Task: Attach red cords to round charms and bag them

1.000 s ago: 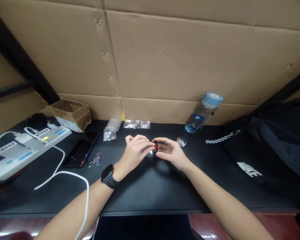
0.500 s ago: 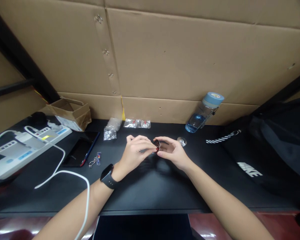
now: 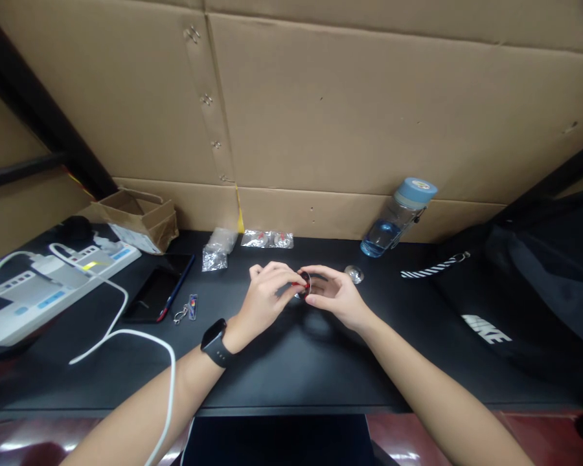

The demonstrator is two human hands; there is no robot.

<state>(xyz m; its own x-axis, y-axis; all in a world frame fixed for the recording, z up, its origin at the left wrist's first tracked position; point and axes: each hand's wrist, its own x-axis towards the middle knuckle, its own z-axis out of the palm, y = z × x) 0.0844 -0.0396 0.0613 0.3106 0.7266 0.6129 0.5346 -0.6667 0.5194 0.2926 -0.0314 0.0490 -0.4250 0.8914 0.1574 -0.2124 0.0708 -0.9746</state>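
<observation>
Over the middle of the black table, my right hand (image 3: 339,294) holds a small round red-and-dark disc (image 3: 307,285) with a shiny rim, thumb below and fingers above. The disc stands on edge, its face turned towards my left hand (image 3: 272,291). That hand's thumb and fingertips are pinched against the disc's face, where a small red piece (image 3: 296,281) shows between them. Fingers hide most of this piece and part of the disc. To the right of my right hand, a clear round shiny piece (image 3: 354,274) lies on the table.
Behind the hands lie silvery packets (image 3: 267,239) and a clear plastic wrapper (image 3: 218,248). Leftward are a phone (image 3: 160,288), a keychain (image 3: 192,307), a power strip (image 3: 43,301) and an open cardboard box (image 3: 143,220). A bottle (image 3: 391,220) and a black bag (image 3: 515,304) stand right.
My left hand has shifted slightly to the right and its fingers have changed position at the disc; more red shows by the fingertips. My right hand stays in place, holding the disc.
</observation>
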